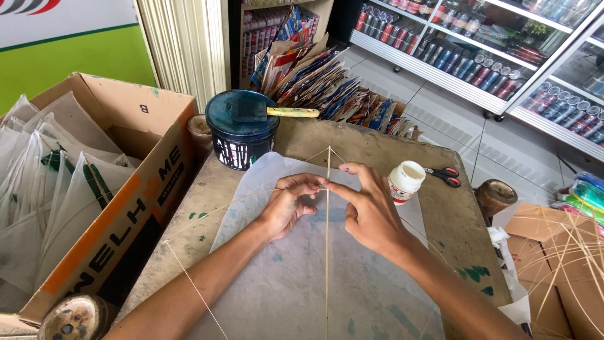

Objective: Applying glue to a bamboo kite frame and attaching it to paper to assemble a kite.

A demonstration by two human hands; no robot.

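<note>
Both hands are seen at the middle of the table point(402, 151), over a translucent paper sheet point(302, 277). The left hand point(286, 208) is curled, its fingertips pinched on the thin spar point(326, 252) where a bowed cross-stick point(233, 204) meets it. The right hand point(368, 211) is pinched at the same crossing from the other side, thumb and forefinger closed, the other fingers spread. The spar is laid upright along the sheet's midline, touching it.

Behind the sheet a dark round tub point(242, 132) with a white-printed label is noted; a brush point(270, 112) with a yellow handle is laid across its lid. Just right of the right hand a small white bottle point(404, 181) stands, red-handled scissors point(443, 175) beside it.

At left, an open brown carton point(135, 189) with an orange stripe and black block lettering is filled with finished pale kites point(50, 182). Behind the table, a box of colourful folded packets point(321, 82) is seen. At upper right, rows of cans point(453, 60) are shelved in a glass-door cooler. A green and white sign point(63, 44) is at upper left
</note>
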